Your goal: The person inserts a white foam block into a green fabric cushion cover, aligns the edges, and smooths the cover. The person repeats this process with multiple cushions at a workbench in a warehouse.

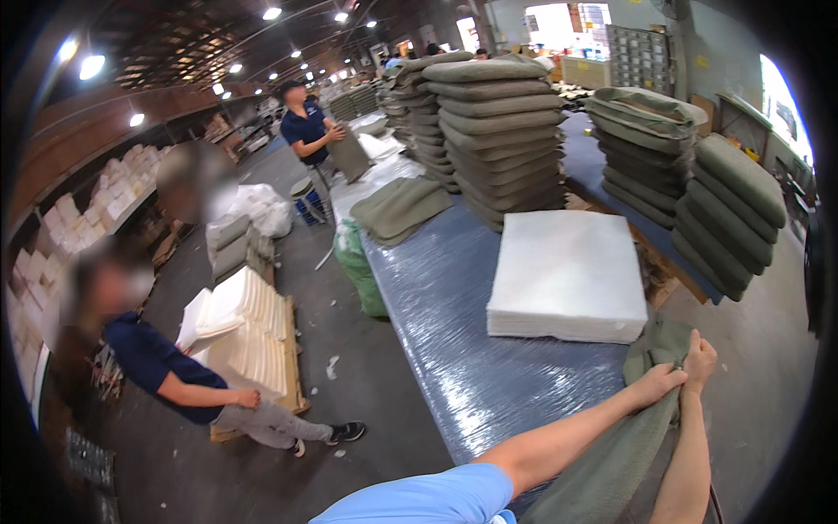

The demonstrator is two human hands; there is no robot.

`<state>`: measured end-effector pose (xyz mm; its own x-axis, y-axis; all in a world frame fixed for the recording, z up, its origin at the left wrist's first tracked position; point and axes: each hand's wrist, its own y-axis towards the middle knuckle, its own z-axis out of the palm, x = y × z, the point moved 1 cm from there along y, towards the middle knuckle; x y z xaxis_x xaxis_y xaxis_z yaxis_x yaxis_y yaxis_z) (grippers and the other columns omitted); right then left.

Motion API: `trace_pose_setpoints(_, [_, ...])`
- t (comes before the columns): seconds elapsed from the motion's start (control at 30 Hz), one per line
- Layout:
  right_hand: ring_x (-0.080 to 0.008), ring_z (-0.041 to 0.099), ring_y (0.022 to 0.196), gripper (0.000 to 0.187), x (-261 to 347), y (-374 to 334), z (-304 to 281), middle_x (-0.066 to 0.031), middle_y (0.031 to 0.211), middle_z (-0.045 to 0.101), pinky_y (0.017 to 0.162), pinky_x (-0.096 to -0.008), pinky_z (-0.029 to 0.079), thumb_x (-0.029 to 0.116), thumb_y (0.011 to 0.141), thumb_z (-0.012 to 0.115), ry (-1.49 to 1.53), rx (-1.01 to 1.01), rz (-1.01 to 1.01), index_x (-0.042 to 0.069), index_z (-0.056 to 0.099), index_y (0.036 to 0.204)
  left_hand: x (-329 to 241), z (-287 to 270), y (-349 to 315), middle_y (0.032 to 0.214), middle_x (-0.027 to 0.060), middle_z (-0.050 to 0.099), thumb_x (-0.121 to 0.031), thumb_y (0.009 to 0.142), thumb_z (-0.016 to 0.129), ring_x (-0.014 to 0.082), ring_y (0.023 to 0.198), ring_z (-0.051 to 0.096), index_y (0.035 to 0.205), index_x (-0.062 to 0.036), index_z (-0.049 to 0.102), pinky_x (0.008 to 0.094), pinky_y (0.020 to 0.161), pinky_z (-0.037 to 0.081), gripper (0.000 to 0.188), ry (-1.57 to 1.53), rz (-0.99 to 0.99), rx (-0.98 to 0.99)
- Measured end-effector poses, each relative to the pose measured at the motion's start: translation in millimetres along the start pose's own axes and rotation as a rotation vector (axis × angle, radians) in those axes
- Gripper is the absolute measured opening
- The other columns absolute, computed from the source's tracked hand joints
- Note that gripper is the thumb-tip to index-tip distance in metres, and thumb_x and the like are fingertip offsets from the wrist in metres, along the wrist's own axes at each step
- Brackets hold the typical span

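At the near right, an olive-green fabric cover (611, 472) was gripped in both hands

Beside the blue, film-wrapped table (428, 349), the cover was held by the left hand (661, 384) and right hand (698, 360), both closed on its edge and set close together. Its cloth was spread toward the near side between the forearms. Just beyond the hands, a square stack of white padding sheets (567, 271) was placed on the table. Farther off, olive-green cushions (502, 131) were stacked high, with flat green pieces (400, 210) laid to their left. At the far left, a green panel (352, 157) was held by a co-worker (305, 127).
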<state>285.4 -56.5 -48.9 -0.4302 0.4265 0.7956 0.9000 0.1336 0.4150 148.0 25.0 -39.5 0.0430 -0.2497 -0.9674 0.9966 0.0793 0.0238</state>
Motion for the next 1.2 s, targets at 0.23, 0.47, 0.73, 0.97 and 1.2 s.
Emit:
trace_pose_setpoints(0.23, [-0.0191, 0.041, 0.062, 0.055, -27.9, 22.0, 1.3, -0.0095, 0.063, 0.050, 0.061, -0.0421, 0.039, 0.042, 0.104, 0.060, 0.057, 0.137, 0.036, -0.003, 0.057, 0.072, 6.3, 20.2, 9.4, 0.091, 0.0273, 0.071, -0.031, 0.091, 0.060, 0.0341, 0.089, 0.070, 0.098, 0.0140, 0.067, 0.0449, 0.084, 0.052, 0.046, 0.117, 0.155, -0.363])
trace_pose_setpoints(0.47, [-0.0260, 0.050, 0.068, 0.056, -47.0, 31.5, -7.5, -0.0148, 0.072, 0.061, 0.069, -0.0442, 0.043, 0.047, 0.104, 0.057, -0.035, 0.174, 0.047, -0.004, 0.065, 0.082, 0.4, 30.9, 10.6, 0.101, 0.0360, 0.071, -0.032, 0.090, 0.060, 0.0437, 0.102, 0.071, 0.104, 0.0161, 0.067, 0.0467, 0.090, 0.052, 0.051, 0.185, 0.069, -0.376])
trace_pose_setpoints(0.73, [-0.0232, 0.062, 0.080, 0.044, -49.0, 24.1, 13.4, -0.0095, 0.088, 0.074, 0.078, -0.0393, 0.049, 0.040, 0.105, 0.058, 0.044, 0.300, 0.163, 0.001, 0.075, 0.094, 9.0, 11.0, 12.0, 0.104, 0.0299, 0.073, -0.034, 0.091, 0.061, 0.0358, 0.103, 0.071, 0.106, 0.0119, 0.071, 0.0453, 0.093, 0.052, 0.049, 0.291, 0.074, -0.364])
trace_pose_setpoints(0.97, [-0.0211, 0.051, 0.072, 0.048, 20.0, -14.4, -3.1, -0.0094, 0.074, 0.063, 0.068, -0.0434, 0.041, 0.042, 0.101, 0.061, 0.180, 0.085, 0.194, 0.000, 0.067, 0.079, 5.5, -62.0, 15.0, 0.105, 0.0024, 0.070, -0.029, 0.100, 0.062, 0.0159, 0.095, 0.067, 0.113, -0.0124, 0.067, 0.0381, 0.081, 0.055, 0.022, -0.176, -0.205, 0.151])
trace_pose_setpoints(1.2, [-0.0171, 0.053, 0.059, 0.056, -10.1, 2.5, -62.3, -0.0129, 0.061, 0.056, 0.061, -0.0405, 0.044, 0.046, 0.101, 0.064, 0.106, -0.004, 0.268, -0.001, 0.062, 0.070, -5.4, 8.6, 47.7, 0.094, -0.0077, 0.059, -0.019, 0.100, 0.071, 0.0051, 0.089, 0.054, 0.108, -0.0107, 0.065, 0.0224, 0.082, 0.044, 0.013, -0.300, -0.116, 0.181])
